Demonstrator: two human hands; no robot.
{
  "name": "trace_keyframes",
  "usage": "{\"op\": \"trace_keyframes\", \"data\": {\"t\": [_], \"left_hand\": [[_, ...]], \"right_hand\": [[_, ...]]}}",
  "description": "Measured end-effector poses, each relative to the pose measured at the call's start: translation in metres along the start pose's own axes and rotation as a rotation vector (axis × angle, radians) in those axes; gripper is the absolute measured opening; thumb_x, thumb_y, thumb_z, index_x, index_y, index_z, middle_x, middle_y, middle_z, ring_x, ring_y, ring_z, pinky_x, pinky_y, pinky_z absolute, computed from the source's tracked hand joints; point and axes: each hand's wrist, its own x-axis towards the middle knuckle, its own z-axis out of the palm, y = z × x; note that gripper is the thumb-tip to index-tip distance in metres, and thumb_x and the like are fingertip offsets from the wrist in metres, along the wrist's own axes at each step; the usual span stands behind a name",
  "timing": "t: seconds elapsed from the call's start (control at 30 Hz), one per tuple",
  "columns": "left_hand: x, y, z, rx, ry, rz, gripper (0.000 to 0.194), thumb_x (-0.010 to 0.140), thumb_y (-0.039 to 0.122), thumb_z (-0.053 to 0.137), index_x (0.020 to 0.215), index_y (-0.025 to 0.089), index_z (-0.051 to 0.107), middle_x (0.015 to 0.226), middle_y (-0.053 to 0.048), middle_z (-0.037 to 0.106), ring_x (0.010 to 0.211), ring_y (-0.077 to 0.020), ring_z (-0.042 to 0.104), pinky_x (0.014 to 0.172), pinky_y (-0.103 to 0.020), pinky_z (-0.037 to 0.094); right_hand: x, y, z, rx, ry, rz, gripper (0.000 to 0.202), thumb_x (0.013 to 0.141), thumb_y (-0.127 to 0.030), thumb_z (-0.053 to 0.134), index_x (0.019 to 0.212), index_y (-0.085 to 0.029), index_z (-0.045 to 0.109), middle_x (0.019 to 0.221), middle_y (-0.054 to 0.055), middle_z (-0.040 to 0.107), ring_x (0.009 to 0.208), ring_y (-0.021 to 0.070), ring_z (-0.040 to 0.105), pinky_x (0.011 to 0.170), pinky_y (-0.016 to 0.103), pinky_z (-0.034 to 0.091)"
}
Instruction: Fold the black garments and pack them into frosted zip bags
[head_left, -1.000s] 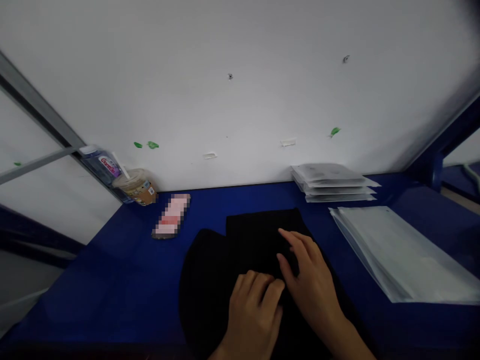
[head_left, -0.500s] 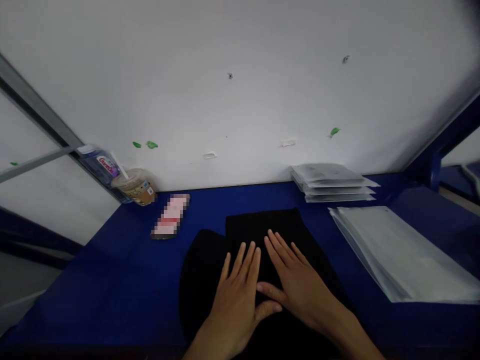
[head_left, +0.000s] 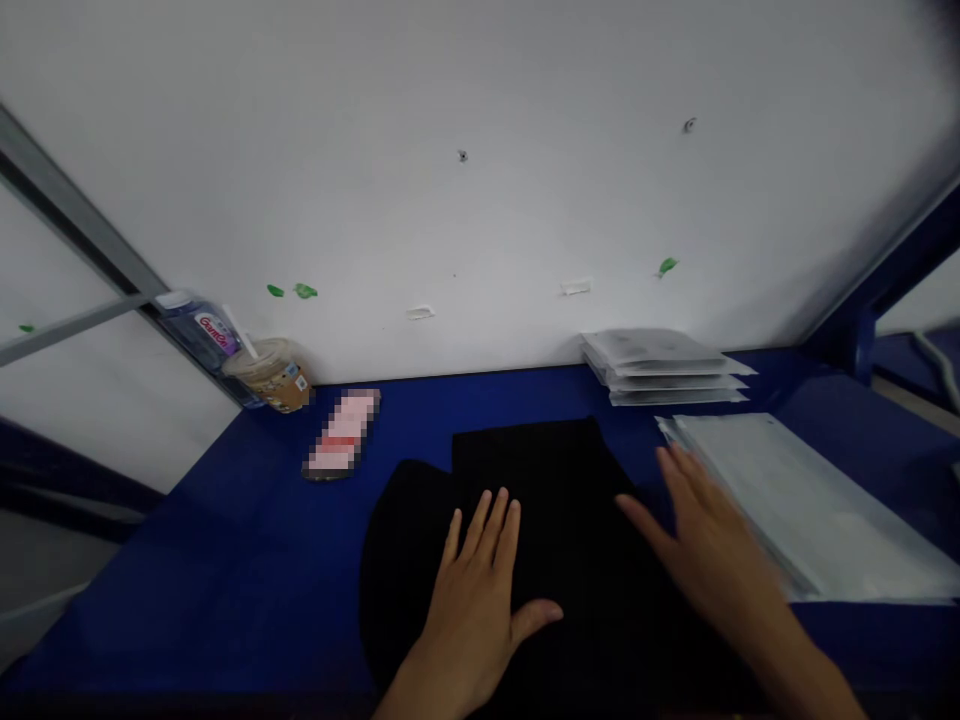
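Note:
A black folded garment lies on the blue table, its exact kind not plain to see. My left hand rests flat on it, fingers stretched out and thumb pointing right. Slightly blurred, my right hand is at the garment's right edge with the thumb apart from the fingers and nothing held. Just beyond that hand is a pile of large frosted plastic bags, partly covered by it.
Against the white wall stands a stack of filled plastic packets. A drink cup with a straw and a labelled bottle are at the back left. A phone-like object, pixelated, lies on the blue table.
My right hand has moved off the middle of the garment, rightward towards the plastic bags. My left hand has stayed in place on the garment.

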Motion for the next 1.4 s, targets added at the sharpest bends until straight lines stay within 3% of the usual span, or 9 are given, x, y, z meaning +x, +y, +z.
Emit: {"op": "trace_keyframes", "data": {"t": [0.1, 0.2, 0.43, 0.9, 1.23, 1.33, 1.4], "left_hand": [[-0.001, 0.0, -0.002, -0.021, -0.015, -0.002, 0.081, 0.087, 0.057, 0.045, 0.146, 0.017, 0.007, 0.152, -0.012, 0.013, 0.139, -0.0288, 0.01, 0.109, -0.057, 0.022], [-0.001, -0.001, -0.001, -0.036, -0.006, 0.001, 0.081, 0.086, 0.057, 0.046, 0.146, 0.018, 0.007, 0.152, -0.012, 0.014, 0.138, -0.0291, 0.011, 0.108, -0.058, 0.022], [-0.001, 0.0, -0.003, -0.039, -0.03, -0.011, 0.081, 0.086, 0.058, 0.045, 0.146, 0.018, 0.008, 0.152, -0.012, 0.013, 0.139, -0.0286, 0.01, 0.109, -0.058, 0.02], [0.0, 0.0, -0.004, -0.038, -0.061, -0.025, 0.083, 0.085, 0.06, 0.044, 0.146, 0.016, 0.007, 0.152, -0.011, 0.011, 0.139, -0.0276, 0.008, 0.11, -0.056, 0.019], [-0.003, 0.0, -0.003, -0.055, -0.001, -0.003, 0.083, 0.086, 0.057, 0.047, 0.146, 0.019, 0.006, 0.151, -0.012, 0.015, 0.138, -0.029, 0.012, 0.108, -0.058, 0.024], [-0.003, -0.001, -0.003, -0.056, 0.008, -0.003, 0.083, 0.085, 0.055, 0.049, 0.146, 0.019, 0.006, 0.151, -0.012, 0.016, 0.138, -0.0288, 0.013, 0.109, -0.057, 0.024], [-0.003, -0.001, -0.004, -0.048, 0.0, -0.002, 0.085, 0.084, 0.056, 0.05, 0.146, 0.018, 0.006, 0.151, -0.013, 0.017, 0.138, -0.0291, 0.014, 0.108, -0.057, 0.024]], "right_hand": [[0.004, 0.036, 0.003, -0.12, -0.023, 0.198, 0.085, 0.084, -0.066, 0.022, 0.134, 0.0, 0.039, 0.143, 0.023, 0.033, 0.135, 0.0357, 0.024, 0.104, 0.054, 0.028], [0.007, 0.049, 0.005, -0.151, -0.111, 0.272, 0.083, 0.084, -0.066, 0.022, 0.131, -0.002, 0.044, 0.141, 0.02, 0.038, 0.132, 0.0346, 0.032, 0.103, 0.051, 0.031], [0.009, 0.047, 0.003, -0.161, -0.13, 0.337, 0.076, 0.085, -0.062, 0.024, 0.133, -0.006, 0.043, 0.141, 0.015, 0.041, 0.125, 0.0342, 0.042, 0.098, 0.051, 0.038], [0.011, 0.056, 0.008, -0.056, -0.066, 0.332, 0.068, 0.087, -0.058, 0.023, 0.128, -0.01, 0.048, 0.137, 0.014, 0.045, 0.121, 0.0348, 0.044, 0.094, 0.055, 0.041], [0.016, 0.05, 0.002, -0.051, -0.104, 0.351, 0.068, 0.084, -0.063, 0.027, 0.133, -0.02, 0.045, 0.143, 0.009, 0.039, 0.125, 0.0422, 0.034, 0.09, 0.067, 0.033], [0.017, 0.05, -0.003, -0.04, -0.115, 0.384, 0.07, 0.084, -0.063, 0.025, 0.135, -0.018, 0.042, 0.144, 0.009, 0.037, 0.125, 0.0436, 0.034, 0.09, 0.067, 0.032], [0.013, 0.041, -0.011, -0.064, -0.034, 0.418, 0.072, 0.086, -0.06, 0.022, 0.139, -0.013, 0.037, 0.146, 0.011, 0.033, 0.125, 0.0445, 0.032, 0.091, 0.066, 0.032]]}}
